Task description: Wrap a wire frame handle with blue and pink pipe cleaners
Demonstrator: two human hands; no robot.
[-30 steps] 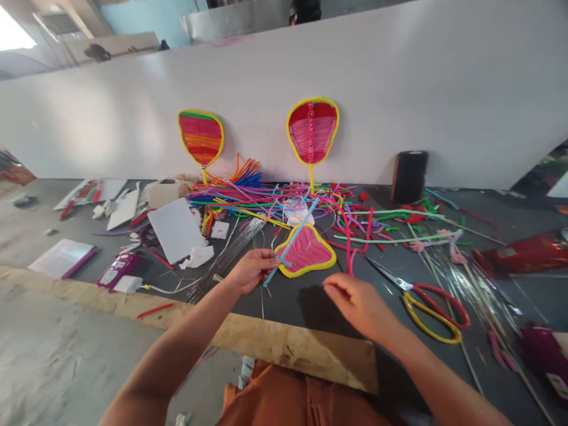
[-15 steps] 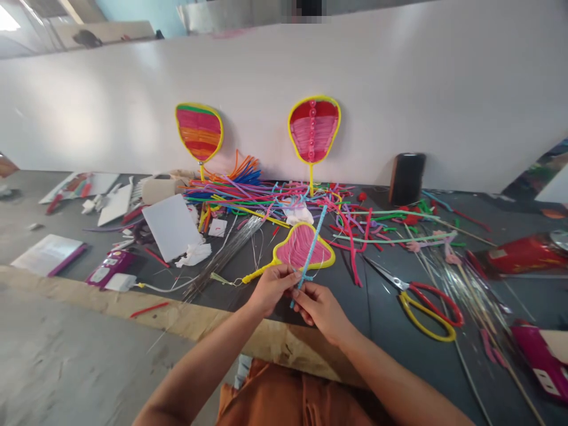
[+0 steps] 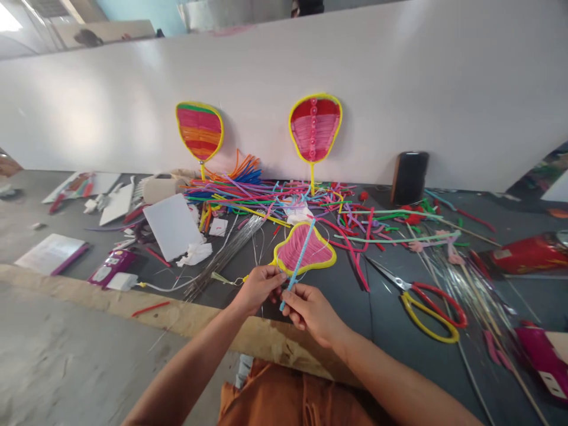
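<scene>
Your right hand grips a seemingly unfinished blue stem, your left hand pinching close beside it; the beaded fan beyond both looks complete.

The lying pink fan's handle is mostly lost behind the left hand, tbh. Way right of the right hand, the edge chops off a red can and purple box.

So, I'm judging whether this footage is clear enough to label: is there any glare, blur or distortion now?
Head view: pale glare on the left of the white board, top left corner blown out; head view: red can looks stretched and soft near the right edge; head view: blue strip and fingers clearer, though fine detail is soft.
</scene>
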